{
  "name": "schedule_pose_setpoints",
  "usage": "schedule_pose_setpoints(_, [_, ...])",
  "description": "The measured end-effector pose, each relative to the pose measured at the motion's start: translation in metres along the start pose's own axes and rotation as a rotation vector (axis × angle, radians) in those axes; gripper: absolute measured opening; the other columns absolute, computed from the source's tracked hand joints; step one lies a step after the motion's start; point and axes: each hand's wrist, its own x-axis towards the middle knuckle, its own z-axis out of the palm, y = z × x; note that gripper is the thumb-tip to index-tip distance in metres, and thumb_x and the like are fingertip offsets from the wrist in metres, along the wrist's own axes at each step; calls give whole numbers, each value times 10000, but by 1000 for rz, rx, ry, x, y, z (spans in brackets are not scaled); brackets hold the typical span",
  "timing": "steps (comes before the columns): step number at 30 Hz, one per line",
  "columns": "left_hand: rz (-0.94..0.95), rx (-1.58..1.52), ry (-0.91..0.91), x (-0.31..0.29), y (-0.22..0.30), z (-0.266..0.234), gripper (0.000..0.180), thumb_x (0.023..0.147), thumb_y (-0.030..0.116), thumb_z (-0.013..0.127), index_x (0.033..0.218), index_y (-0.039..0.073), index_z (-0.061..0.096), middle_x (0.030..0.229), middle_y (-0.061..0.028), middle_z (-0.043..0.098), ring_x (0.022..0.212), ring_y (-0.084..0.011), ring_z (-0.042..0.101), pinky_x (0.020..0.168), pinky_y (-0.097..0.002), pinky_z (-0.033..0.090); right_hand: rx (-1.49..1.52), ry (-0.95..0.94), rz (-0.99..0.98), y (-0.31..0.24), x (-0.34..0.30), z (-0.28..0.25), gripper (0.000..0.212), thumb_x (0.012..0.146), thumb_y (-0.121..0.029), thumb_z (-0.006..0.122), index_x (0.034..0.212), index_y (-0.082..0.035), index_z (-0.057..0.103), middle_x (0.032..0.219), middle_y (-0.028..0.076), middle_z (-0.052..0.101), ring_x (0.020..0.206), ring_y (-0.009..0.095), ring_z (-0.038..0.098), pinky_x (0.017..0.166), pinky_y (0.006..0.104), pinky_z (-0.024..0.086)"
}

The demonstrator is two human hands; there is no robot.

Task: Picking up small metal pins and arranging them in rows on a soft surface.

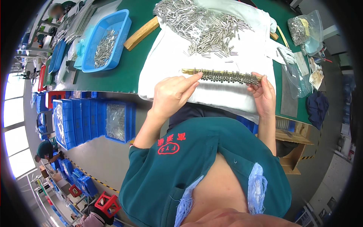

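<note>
slotted brass strip (223,75), lying crosswise on the white cloth (227,94) just past the near table edge, between both hands. nearly filled with short metal pins (227,76) standing side by side along most of its length; only a bare brass stretch at the left end looks unfilled, so probably close to done with this strip, a few slots left. left hand (172,94) resting on the cloth, fingers curled, forefinger and thumb brought together at the strip's left end, touching or pressing the row there; cannot tell whether a pin sits between them. right hand (264,92) closed on the strip's right end, thumb on top, fingers under, steadying it. near edge of the cloth hanging over the green table (121,75), tight against the body, so little room toward the lap. beyond the strip, open white cloth with scattered loose pins, then a big heap of pins (196,22) at the far side, still plenty to load by the look of it. left of the cloth, bare green surface, a wooden bar (140,33) lying aslant, and a blue basket (107,41) holding more pins, well apart from the hands. right of the cloth, clear plastic bags (302,30) crowding the table's right edge, less free room there than on the left.
</note>
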Motion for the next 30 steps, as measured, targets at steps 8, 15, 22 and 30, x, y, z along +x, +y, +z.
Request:
schedule_pose_setpoints(8, [-3,35,-40,3,15,6,244,815,99,700,1058,121,725,600,-46,604,501,-188,577,502,-303,455,-5,-27,15,3,-1,3,464,1029,-333,409,1176,71,582,1012,138,667,864,181,646,747,285,518])
schedule_pose_setpoints(15, [-3,11,-70,5,20,13,243,822,131,703,1064,131,724,635,-62,642,517,-197,613,494,-300,477,7,-31,42,4,-3,7,461,1030,-334,405,1180,65,582,1049,143,660,884,183,641,758,288,512])
schedule_pose_setpoints(22, [-13,43,-120,8,25,15,243,835,150,695,1077,144,719,638,-60,647,522,-200,617,501,-302,485,-6,-28,50,4,-4,12,461,1030,-336,407,1179,64,582,1050,141,659,889,182,640,762,286,507])
schedule_pose_setpoints(30, [-9,52,-176,11,28,17,263,846,156,681,1108,148,706,680,-53,665,553,-190,632,510,-308,493,-1,-38,58,4,-4,19,452,1031,-335,407,1175,51,592,1072,130,656,892,172,638,766,279,500])
